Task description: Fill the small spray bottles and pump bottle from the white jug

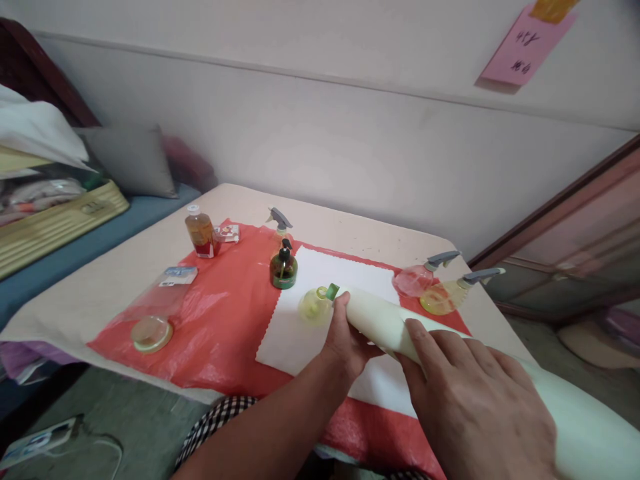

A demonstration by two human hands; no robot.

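Bare white cloth offers passage between green bottle and pink sprayer

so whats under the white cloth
The white cloth lies on a red plastic sheet, which spreads over the table. Both hands and the big white bottle cover its near part.

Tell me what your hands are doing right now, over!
Both hands, left hand and right hand, grip the big white bottle, tilted. Its green spout is at the small yellow bottle on the white cloth. Nothing between them.

Cream bottle with green cap, red sheet, white cloth, pink note
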